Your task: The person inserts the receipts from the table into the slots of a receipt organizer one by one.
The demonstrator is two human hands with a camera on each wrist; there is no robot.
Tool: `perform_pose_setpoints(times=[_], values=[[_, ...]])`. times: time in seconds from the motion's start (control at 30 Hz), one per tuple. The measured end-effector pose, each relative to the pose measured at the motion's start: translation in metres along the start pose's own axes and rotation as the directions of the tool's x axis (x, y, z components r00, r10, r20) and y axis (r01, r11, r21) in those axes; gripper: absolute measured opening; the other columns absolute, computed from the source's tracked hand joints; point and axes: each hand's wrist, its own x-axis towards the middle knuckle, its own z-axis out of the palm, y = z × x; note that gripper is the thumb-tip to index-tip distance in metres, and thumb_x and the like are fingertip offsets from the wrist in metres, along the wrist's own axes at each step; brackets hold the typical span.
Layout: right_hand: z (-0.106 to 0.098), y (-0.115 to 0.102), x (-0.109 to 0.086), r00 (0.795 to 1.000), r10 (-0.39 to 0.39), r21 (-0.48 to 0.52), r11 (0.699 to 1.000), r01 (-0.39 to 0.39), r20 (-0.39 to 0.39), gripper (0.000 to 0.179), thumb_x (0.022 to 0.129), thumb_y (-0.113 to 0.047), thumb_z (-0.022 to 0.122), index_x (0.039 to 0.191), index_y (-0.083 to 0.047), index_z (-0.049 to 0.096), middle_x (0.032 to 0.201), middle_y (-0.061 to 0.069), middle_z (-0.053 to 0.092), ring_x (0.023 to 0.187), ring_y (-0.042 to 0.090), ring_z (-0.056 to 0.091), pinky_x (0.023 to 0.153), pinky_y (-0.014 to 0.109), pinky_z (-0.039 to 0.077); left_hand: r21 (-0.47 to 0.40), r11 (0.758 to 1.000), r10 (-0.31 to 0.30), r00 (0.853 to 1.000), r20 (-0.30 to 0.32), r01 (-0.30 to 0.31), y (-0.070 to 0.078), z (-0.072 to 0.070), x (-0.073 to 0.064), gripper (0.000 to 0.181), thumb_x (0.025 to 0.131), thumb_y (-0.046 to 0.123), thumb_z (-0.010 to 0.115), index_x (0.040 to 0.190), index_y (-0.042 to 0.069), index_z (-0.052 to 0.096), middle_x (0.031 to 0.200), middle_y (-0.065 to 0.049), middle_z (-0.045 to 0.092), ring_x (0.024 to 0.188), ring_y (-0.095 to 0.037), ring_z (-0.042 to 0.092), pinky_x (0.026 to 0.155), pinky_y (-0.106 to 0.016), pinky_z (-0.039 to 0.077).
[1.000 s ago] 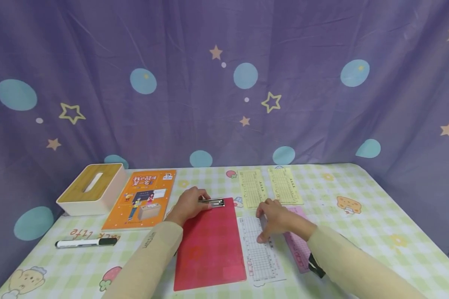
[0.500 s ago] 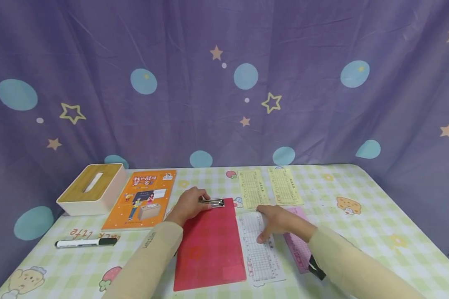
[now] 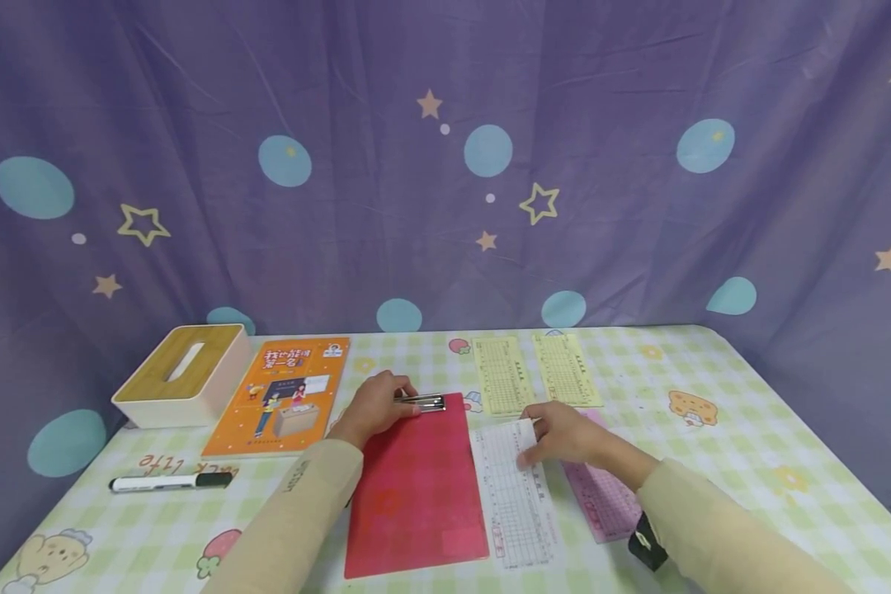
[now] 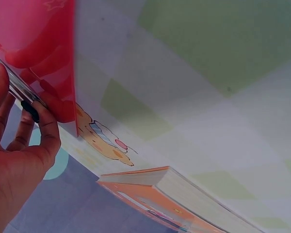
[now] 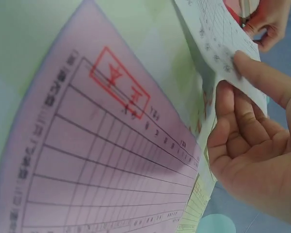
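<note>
My left hand (image 3: 377,404) pinches the metal clip (image 3: 431,403) at the top of a red clipboard (image 3: 419,491). In the left wrist view, the thumb and fingers (image 4: 48,133) squeeze that clip (image 4: 22,82) from both sides. My right hand (image 3: 564,433) holds a white printed form slip (image 3: 516,503) by its upper right edge. The right wrist view has the thumb on top of the white slip (image 5: 216,43), fingers curled beneath, its edge raised off the cloth. A pink slip (image 3: 605,499) lies under the right forearm, partly hidden.
Two yellow slips (image 3: 502,375) lie behind the right hand. At left are an orange book (image 3: 282,396), a tissue box (image 3: 186,371) with a wooden lid, and a marker (image 3: 171,482). A purple curtain (image 3: 445,272) hangs behind the checked tablecloth (image 3: 750,462).
The right hand has closed its fingers on the white slip's edge and shifted slightly right. The slip has moved a little and its top edge has risen. The left hand stays on the clip.
</note>
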Motion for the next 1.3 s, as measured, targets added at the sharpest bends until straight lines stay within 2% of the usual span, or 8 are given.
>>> perform_pose_setpoints(times=[0.17, 0.37, 0.53, 0.6, 0.77, 0.9, 1.13, 1.3], values=[[-0.008, -0.001, -0.001, 0.999, -0.044, 0.031, 0.999, 0.044, -0.002, 0.02, 0.089, -0.009, 0.076, 0.106, 0.001, 0.076, 0.082, 0.006, 0.074, 0.069, 0.012, 0.06, 0.066, 0.028, 0.045, -0.002, 1.0, 0.0, 1.0, 0.002, 0.0, 0.002, -0.003, -0.002, 0.013, 0.085, 0.011, 0.083, 0.094, 0.009, 0.075, 0.081, -0.005, 0.055, 0.076, -0.019, 0.052, 0.08, -0.037, 0.048], [-0.015, -0.011, 0.004, 0.995, -0.073, 0.012, 0.997, 0.073, 0.061, 0.019, 0.097, -0.014, 0.068, 0.086, 0.001, 0.067, 0.063, 0.0, 0.049, 0.059, 0.013, 0.041, 0.057, 0.026, 0.035, 0.018, 1.0, -0.017, 1.0, 0.02, 0.016, 0.001, -0.001, 0.0, 0.016, 0.085, 0.014, 0.084, 0.097, 0.009, 0.075, 0.084, -0.005, 0.056, 0.079, -0.02, 0.052, 0.081, -0.037, 0.048], [-0.014, -0.034, 0.017, 0.974, -0.148, -0.099, 0.981, 0.166, 0.171, 0.023, 0.098, -0.013, 0.066, 0.079, -0.002, 0.062, 0.067, -0.003, 0.048, 0.064, 0.011, 0.042, 0.062, 0.025, 0.035, 0.026, 1.0, -0.009, 1.0, 0.016, 0.008, 0.003, -0.003, -0.001, 0.016, 0.084, 0.013, 0.084, 0.096, 0.008, 0.075, 0.083, -0.005, 0.056, 0.077, -0.02, 0.052, 0.081, -0.037, 0.047], [-0.009, -0.046, 0.023, 0.962, -0.166, -0.169, 0.964, 0.204, 0.217, 0.016, 0.098, -0.013, 0.067, 0.084, -0.006, 0.069, 0.069, -0.005, 0.05, 0.065, 0.009, 0.044, 0.063, 0.025, 0.035, 0.021, 1.0, -0.013, 1.0, 0.02, 0.013, 0.003, -0.004, -0.001, 0.016, 0.084, 0.013, 0.084, 0.096, 0.008, 0.075, 0.083, -0.006, 0.056, 0.078, -0.02, 0.052, 0.081, -0.037, 0.047], [0.014, -0.078, 0.037, 0.94, -0.163, -0.359, 0.894, 0.269, 0.299, 0.009, 0.096, -0.016, 0.071, 0.088, -0.013, 0.074, 0.068, -0.009, 0.053, 0.065, 0.005, 0.048, 0.064, 0.022, 0.038, -0.005, 1.0, 0.0, 1.0, 0.027, 0.0, 0.002, -0.004, -0.001, 0.013, 0.085, 0.012, 0.083, 0.094, 0.008, 0.074, 0.083, -0.006, 0.056, 0.078, -0.02, 0.052, 0.081, -0.038, 0.047], [0.039, -0.096, 0.049, 0.923, -0.152, -0.431, 0.849, 0.304, 0.353, 0.015, 0.097, -0.015, 0.071, 0.082, -0.014, 0.069, 0.065, -0.007, 0.05, 0.062, 0.005, 0.047, 0.062, 0.021, 0.037, -0.007, 0.997, 0.073, 0.997, 0.001, -0.073, -0.002, -0.004, -0.001, 0.014, 0.084, 0.013, 0.084, 0.091, 0.008, 0.073, 0.081, -0.006, 0.055, 0.075, -0.019, 0.052, 0.077, -0.036, 0.048], [0.08, -0.104, 0.065, 0.911, -0.131, -0.546, 0.764, 0.344, 0.392, 0.019, 0.096, -0.019, 0.071, 0.08, -0.016, 0.062, 0.069, -0.007, 0.053, 0.068, 0.006, 0.048, 0.068, 0.021, 0.038, 0.006, 1.0, 0.025, 0.999, 0.044, -0.025, 0.0, -0.006, -0.001, 0.015, 0.084, 0.014, 0.084, 0.093, 0.007, 0.073, 0.084, -0.007, 0.057, 0.079, -0.02, 0.053, 0.084, -0.04, 0.048], [0.099, -0.102, 0.072, 0.934, -0.112, -0.564, 0.77, 0.298, 0.34, 0.01, 0.093, -0.019, 0.076, 0.087, -0.015, 0.069, 0.07, -0.008, 0.057, 0.069, 0.007, 0.05, 0.07, 0.022, 0.041, 0.016, 1.0, 0.007, 0.998, 0.062, -0.008, 0.001, -0.006, 0.0, 0.017, 0.085, 0.017, 0.083, 0.096, 0.008, 0.073, 0.087, -0.006, 0.059, 0.082, -0.02, 0.054, 0.09, -0.042, 0.049]])
